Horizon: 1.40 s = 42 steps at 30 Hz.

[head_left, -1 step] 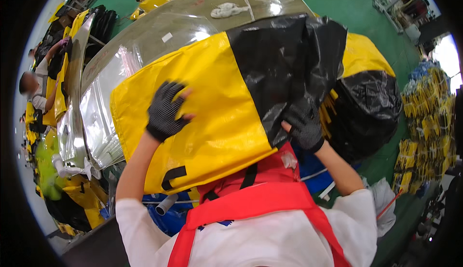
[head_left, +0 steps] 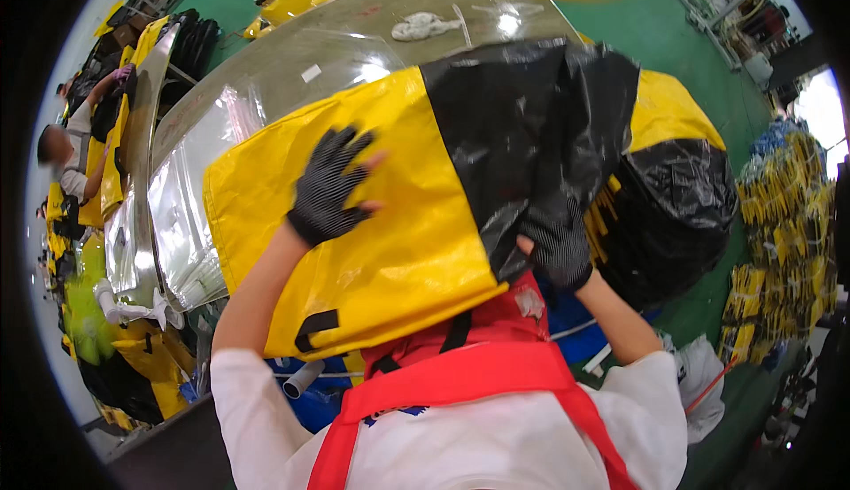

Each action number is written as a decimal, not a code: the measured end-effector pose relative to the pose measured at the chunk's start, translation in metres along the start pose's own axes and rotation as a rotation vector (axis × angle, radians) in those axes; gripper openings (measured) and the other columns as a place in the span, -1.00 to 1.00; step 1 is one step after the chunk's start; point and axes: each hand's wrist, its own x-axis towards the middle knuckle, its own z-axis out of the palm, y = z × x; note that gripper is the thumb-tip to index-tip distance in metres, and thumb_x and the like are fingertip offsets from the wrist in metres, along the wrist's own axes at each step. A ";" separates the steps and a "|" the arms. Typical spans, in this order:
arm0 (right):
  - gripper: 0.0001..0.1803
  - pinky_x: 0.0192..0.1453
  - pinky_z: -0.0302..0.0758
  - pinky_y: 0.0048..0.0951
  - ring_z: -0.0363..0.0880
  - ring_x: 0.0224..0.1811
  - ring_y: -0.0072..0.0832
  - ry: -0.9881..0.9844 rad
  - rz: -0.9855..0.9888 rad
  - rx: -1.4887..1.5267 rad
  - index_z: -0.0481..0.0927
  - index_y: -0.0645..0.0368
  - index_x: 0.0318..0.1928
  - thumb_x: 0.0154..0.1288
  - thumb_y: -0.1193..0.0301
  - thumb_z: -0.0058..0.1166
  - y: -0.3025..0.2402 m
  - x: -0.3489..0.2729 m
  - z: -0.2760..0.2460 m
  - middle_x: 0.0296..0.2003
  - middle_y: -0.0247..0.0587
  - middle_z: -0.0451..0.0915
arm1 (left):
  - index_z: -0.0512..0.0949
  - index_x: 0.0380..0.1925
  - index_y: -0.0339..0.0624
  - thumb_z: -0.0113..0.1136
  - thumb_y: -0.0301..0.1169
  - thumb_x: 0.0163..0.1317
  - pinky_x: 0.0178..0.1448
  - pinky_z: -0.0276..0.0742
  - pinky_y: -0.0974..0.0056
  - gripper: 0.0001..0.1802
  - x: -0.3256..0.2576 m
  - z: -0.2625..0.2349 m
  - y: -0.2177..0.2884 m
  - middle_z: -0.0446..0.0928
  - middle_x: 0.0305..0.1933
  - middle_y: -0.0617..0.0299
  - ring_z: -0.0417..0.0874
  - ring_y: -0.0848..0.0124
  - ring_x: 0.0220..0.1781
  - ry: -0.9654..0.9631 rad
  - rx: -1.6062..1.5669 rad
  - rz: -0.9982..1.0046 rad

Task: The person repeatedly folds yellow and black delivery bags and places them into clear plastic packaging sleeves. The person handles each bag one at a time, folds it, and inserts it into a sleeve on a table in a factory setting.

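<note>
A large yellow and black plastic bag (head_left: 398, 224), its sheet shiny and a little wrinkled, lies across the table in front of me. My left hand (head_left: 332, 191), in a dark knit glove with bare thumb and fingertips, is spread over the yellow part; whether it touches is hard to tell. On the black part (head_left: 505, 118), close to the near edge, rests my right hand (head_left: 556, 240) in a matching glove. Its fingers lie stretched along the material with the thumb apart. A short black strap (head_left: 317, 329) shows at the bag's near left corner.
Clear plastic sheeting (head_left: 199, 216) covers the left of the table (head_left: 354, 25), with a crumpled white piece (head_left: 425, 26) at the back. To the right are a stack of yellow-black bags (head_left: 682, 180) and bundled yellow pieces (head_left: 784, 224). A co-worker (head_left: 80, 154) stands at the far left.
My left hand has shifted up and to the right over the yellow part, its fingers now more spread. My right hand stays on the black part. The view has tilted slightly.
</note>
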 end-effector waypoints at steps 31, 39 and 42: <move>-0.49 0.10 0.39 -0.32 0.54 -0.04 -0.16 -0.708 0.197 -0.104 0.63 0.15 -0.12 0.21 -0.02 -0.02 0.078 0.236 -0.038 -0.11 -0.02 0.59 | 0.54 -0.22 -0.38 0.06 -0.13 0.24 -0.08 0.44 0.11 -0.56 -0.310 0.033 -0.039 0.59 -0.29 -0.01 0.58 0.11 -0.22 0.444 -0.143 -1.385; -0.45 0.05 0.41 -0.21 0.54 -0.06 -0.10 -0.637 0.206 -0.371 0.61 0.16 -0.14 0.18 -0.07 -0.06 0.076 0.227 -0.040 -0.14 -0.02 0.59 | 0.32 0.20 -0.14 -0.06 -0.01 0.22 0.39 -0.05 -0.14 -0.38 -0.030 -0.039 0.041 0.35 0.20 -0.04 0.27 -0.08 0.28 0.252 0.385 -0.445; -0.30 0.07 0.40 -0.17 0.52 -0.06 -0.08 -0.372 0.200 -0.823 0.62 0.19 -0.16 0.09 -0.23 -0.06 0.016 0.216 -0.070 -0.22 -0.01 0.61 | 0.29 0.24 0.04 0.07 0.10 0.07 0.41 -0.39 -0.26 -0.26 -0.032 0.062 0.002 0.17 0.32 -0.12 0.06 -0.08 0.39 -0.044 0.338 -0.559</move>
